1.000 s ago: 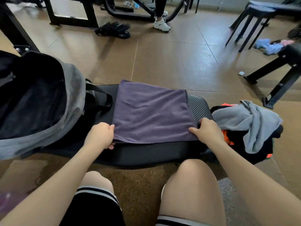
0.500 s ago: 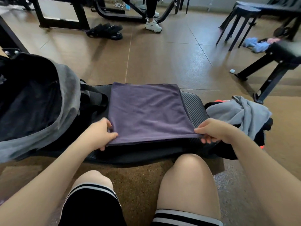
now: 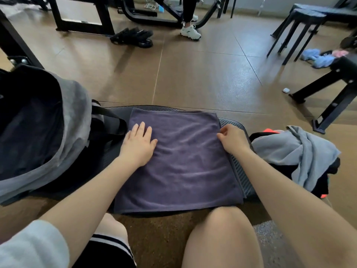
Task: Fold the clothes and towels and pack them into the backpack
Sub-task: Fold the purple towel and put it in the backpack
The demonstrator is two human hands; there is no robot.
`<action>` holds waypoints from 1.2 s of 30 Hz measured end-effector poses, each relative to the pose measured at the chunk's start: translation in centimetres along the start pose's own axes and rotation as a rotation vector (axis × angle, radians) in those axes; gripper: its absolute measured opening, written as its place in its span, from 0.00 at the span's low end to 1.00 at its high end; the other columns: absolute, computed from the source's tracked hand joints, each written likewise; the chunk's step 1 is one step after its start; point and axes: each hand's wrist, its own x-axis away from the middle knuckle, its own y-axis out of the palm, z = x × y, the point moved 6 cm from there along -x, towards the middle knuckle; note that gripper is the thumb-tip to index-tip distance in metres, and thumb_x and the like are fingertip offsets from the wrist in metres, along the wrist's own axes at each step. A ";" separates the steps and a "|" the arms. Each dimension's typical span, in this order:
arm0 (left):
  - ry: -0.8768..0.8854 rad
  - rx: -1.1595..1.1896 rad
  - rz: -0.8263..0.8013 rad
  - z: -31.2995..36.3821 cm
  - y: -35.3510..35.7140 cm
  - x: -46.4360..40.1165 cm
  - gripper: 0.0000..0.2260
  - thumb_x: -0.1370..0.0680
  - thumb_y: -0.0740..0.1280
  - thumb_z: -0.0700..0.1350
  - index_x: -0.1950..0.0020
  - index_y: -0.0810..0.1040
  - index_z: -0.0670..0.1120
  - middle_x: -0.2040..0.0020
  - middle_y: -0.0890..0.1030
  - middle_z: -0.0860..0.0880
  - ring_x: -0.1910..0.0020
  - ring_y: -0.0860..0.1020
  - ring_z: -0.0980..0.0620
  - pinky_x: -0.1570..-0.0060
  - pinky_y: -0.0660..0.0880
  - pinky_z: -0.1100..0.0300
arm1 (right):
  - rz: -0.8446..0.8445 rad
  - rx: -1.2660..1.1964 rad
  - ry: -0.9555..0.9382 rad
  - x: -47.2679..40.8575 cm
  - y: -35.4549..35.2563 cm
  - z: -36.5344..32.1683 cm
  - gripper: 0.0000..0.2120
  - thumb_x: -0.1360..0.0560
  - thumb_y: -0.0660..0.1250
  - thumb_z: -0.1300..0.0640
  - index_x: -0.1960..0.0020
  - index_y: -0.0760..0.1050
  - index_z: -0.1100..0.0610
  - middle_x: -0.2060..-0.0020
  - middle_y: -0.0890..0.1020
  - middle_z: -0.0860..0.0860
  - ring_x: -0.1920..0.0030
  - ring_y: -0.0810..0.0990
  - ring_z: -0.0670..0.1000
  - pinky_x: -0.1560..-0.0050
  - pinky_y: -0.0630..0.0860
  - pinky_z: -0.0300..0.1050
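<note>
A purple towel (image 3: 179,163) lies folded into a rough square on a dark ribbed mat (image 3: 238,171) on the floor, directly in front of the seated person's knees. The left hand (image 3: 139,146) lies flat on the towel's nine o'clock side, fingers spread and pressing down. The right hand (image 3: 232,139) sits at the three o'clock edge with fingers curled onto the cloth; whether it is truly pinching the edge cannot be told from this angle. The backpack (image 3: 44,132) stands open at nine o'clock, just beside the towel, its grey rim slumped outward and a black strap trailing toward the cloth. At three o'clock a pile of unfolded clothes (image 3: 297,155), a grey garment on top, waits near the mat's end.

The towel looks ready for one more fold or for lifting. The chief risk is that the layers slide apart when it is picked up, since soft cloth held only at one edge will sag and open. The near edge already overhangs the mat and could drag on the floor. The backpack's slack mouth may also collapse and catch the bundle going in.
</note>
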 end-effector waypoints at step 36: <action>-0.205 0.098 0.325 -3.2 -4.7 -9.9 0.13 0.22 0.63 0.45 0.40 0.73 0.40 0.41 0.73 0.38 0.41 0.69 0.37 0.47 0.69 0.47 | -0.067 -0.209 0.031 -12.0 1.4 -0.6 0.07 0.28 0.66 0.58 0.63 0.79 0.59 0.66 0.78 0.54 0.59 0.75 0.53 0.57 0.70 0.44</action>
